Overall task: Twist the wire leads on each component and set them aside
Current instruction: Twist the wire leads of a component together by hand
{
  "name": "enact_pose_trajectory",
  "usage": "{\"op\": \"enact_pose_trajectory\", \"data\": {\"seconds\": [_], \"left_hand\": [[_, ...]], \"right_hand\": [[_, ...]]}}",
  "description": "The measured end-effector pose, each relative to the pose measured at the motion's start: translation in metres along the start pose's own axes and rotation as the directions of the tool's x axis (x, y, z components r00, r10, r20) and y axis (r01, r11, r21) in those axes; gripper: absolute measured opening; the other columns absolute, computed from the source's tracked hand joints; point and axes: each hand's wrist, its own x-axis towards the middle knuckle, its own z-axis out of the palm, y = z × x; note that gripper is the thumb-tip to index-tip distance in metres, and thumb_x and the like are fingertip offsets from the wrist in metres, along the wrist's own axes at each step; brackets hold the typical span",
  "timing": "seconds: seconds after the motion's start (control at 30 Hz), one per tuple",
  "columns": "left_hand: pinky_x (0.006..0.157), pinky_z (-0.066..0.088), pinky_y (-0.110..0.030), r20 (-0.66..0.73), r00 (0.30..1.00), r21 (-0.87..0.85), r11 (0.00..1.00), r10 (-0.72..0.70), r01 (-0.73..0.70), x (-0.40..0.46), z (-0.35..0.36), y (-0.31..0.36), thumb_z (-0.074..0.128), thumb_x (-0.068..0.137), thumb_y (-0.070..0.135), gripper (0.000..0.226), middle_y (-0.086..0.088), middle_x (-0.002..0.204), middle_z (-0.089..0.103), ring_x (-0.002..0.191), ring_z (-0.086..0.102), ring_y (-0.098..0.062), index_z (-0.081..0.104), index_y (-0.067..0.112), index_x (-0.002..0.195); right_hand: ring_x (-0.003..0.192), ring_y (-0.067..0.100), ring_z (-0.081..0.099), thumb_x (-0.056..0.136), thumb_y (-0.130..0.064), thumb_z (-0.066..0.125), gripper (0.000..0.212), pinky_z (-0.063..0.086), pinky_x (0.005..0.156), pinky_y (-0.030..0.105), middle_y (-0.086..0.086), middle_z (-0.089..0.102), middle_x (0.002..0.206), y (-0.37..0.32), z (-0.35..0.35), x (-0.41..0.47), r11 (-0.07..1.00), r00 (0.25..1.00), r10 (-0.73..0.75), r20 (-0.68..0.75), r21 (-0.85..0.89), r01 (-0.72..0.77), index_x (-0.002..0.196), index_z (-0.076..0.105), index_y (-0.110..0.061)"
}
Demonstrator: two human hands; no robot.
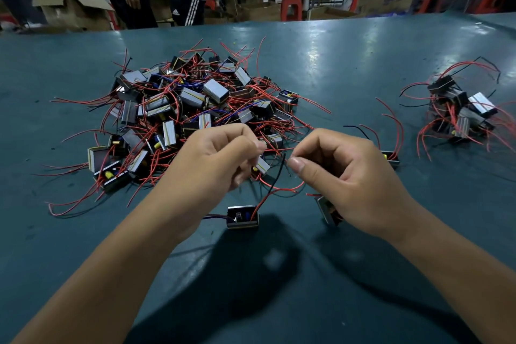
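On the teal table (363,45), 2 heaps of components lie well apart: 1 large pile (195,109) at centre-left, its count too tangled to tell, and 1 smaller pile (460,109) at far right. 1 component (242,217) hangs below the hands, apparently clear of the table, on its red lead (279,190). The left hand (215,159) is curled, fingertips pinched on a red wire. The right hand (343,176) is curled, thumb and forefinger pinched together on a lead, with 1 further component (326,211) beneath its palm.
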Motion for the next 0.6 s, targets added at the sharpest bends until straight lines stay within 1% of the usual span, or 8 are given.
{"op": "enact_pose_trajectory", "data": {"seconds": [0.1, 0.17, 0.2, 0.27, 0.37, 0.47, 0.53, 0.6], "left_hand": [[0.054, 0.035, -0.024, 0.086, 0.996, 0.223, 0.975, 0.001, -0.020, 0.002, -0.014, -0.006, 0.062, 0.085, 0.030, 0.017, 0.006, 0.061, 0.052, 0.057, 0.044, -0.012, 0.062, 0.023, 0.069], [0.062, 0.043, -0.021, 0.239, 0.968, 0.503, 0.863, -0.076, -0.057, 0.002, -0.023, -0.011, 0.074, 0.087, 0.041, 0.016, 0.015, 0.076, 0.061, 0.066, 0.053, -0.005, 0.063, 0.029, 0.088], [0.070, 0.045, -0.020, 0.293, 0.946, 0.637, 0.766, -0.135, -0.088, 0.001, -0.026, -0.015, 0.076, 0.083, 0.047, 0.025, 0.018, 0.087, 0.062, 0.077, 0.056, -0.001, 0.061, 0.033, 0.097], [0.083, 0.044, -0.018, 0.326, 0.918, 0.776, 0.619, -0.228, -0.122, 0.000, -0.028, -0.021, 0.077, 0.079, 0.055, 0.039, 0.021, 0.103, 0.056, 0.096, 0.053, 0.000, 0.054, 0.038, 0.106], [0.077, 0.041, -0.013, 0.301, 0.919, 0.817, 0.566, -0.255, -0.111, -0.001, -0.026, -0.024, 0.077, 0.081, 0.052, 0.035, 0.021, 0.102, 0.054, 0.093, 0.050, 0.005, 0.054, 0.037, 0.104], [0.067, 0.039, -0.011, 0.301, 0.918, 0.836, 0.535, -0.259, -0.123, 0.001, -0.024, -0.025, 0.075, 0.083, 0.050, 0.029, 0.019, 0.092, 0.057, 0.084, 0.053, 0.006, 0.061, 0.033, 0.102], [0.065, 0.040, -0.013, 0.308, 0.917, 0.842, 0.521, -0.254, -0.139, 0.001, -0.021, -0.025, 0.072, 0.085, 0.052, 0.028, 0.017, 0.087, 0.059, 0.079, 0.055, 0.002, 0.064, 0.030, 0.101], [0.062, 0.039, -0.014, 0.309, 0.919, 0.849, 0.507, -0.245, -0.151, 0.001, -0.018, -0.027, 0.071, 0.086, 0.053, 0.028, 0.015, 0.086, 0.061, 0.076, 0.055, 0.001, 0.063, 0.029, 0.098]], "right_hand": [[0.068, 0.012, 0.064, 0.091, -0.026, 0.062, 0.009, 0.054, 0.067, 0.028, -0.002, 0.068, 0.075, 0.003, -0.006, 0.005, 0.995, 0.996, 0.083, -0.034, 0.061, -0.081, 0.094, 0.067, -0.020], [0.084, 0.011, 0.070, 0.095, -0.021, 0.060, 0.009, 0.056, 0.083, 0.029, -0.001, 0.073, 0.089, 0.006, -0.016, 0.009, 0.991, 0.991, 0.133, -0.032, 0.033, -0.132, 0.101, 0.066, -0.020], [0.090, 0.007, 0.069, 0.097, -0.017, 0.060, 0.011, 0.054, 0.088, 0.027, -0.005, 0.073, 0.094, 0.008, -0.024, 0.011, 0.987, 0.989, 0.151, -0.005, -0.053, -0.151, 0.104, 0.066, -0.023], [0.099, -0.001, 0.064, 0.097, -0.018, 0.058, 0.018, 0.048, 0.091, 0.021, -0.018, 0.069, 0.102, 0.010, -0.043, 0.011, 0.938, 0.965, 0.222, 0.143, -0.300, -0.171, 0.107, 0.063, -0.031], [0.105, -0.014, 0.054, 0.085, -0.050, 0.062, 0.024, 0.043, 0.086, 0.013, -0.035, 0.058, 0.108, 0.008, -0.064, 0.007, 0.811, 0.827, 0.429, 0.364, -0.559, -0.174, 0.107, 0.055, -0.045], [0.098, -0.008, 0.057, 0.067, -0.077, 0.062, 0.050, 0.045, 0.083, 0.018, -0.027, 0.059, 0.101, 0.008, -0.061, 0.003, 0.715, 0.789, 0.518, 0.331, -0.673, -0.187, 0.103, 0.050, -0.045], [0.086, -0.002, 0.059, 0.065, -0.077, 0.066, 0.052, 0.050, 0.079, 0.024, -0.019, 0.062, 0.092, 0.010, -0.050, 0.003, 0.670, 0.785, 0.542, 0.300, -0.718, -0.189, 0.098, 0.049, -0.040], [0.075, 0.003, 0.059, 0.072, -0.068, 0.070, 0.044, 0.052, 0.073, 0.029, -0.012, 0.063, 0.083, 0.014, -0.039, 0.002, 0.638, 0.779, 0.557, 0.286, -0.748, -0.182, 0.090, 0.048, -0.034]]}}
